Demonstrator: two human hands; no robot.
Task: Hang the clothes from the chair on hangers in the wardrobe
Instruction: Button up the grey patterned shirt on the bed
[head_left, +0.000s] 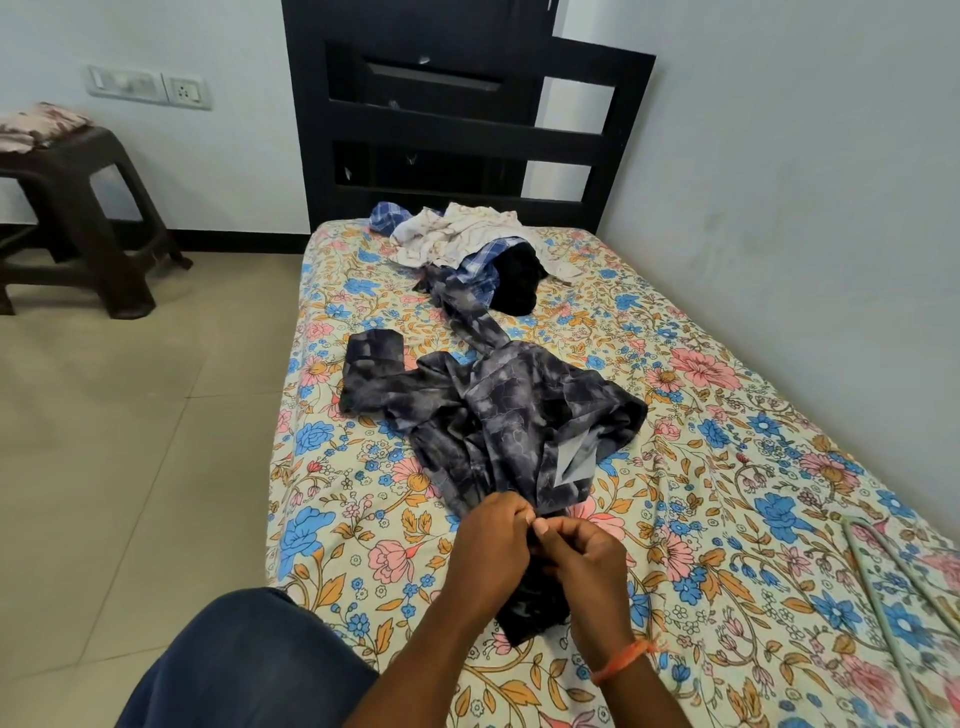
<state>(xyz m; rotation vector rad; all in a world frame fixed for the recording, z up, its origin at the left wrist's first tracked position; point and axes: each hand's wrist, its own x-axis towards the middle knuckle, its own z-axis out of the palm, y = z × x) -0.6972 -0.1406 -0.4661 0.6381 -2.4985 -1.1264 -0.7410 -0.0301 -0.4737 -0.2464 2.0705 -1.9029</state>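
Both hands, left hand (488, 540) and right hand (587, 566), pinch dark shirt (498, 415) (near end).

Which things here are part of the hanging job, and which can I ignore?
Job:
- dark patterned shirt, pinched at its near end by the left hand and right hand
- pile of clothes by the headboard
- metal rods, perhaps a hanger

Ignore:
- brown stool with folded cloth
- wall socket

Both hands' fingers (524, 514) pinch the dark shirt (498, 415) on the bed (727, 467)
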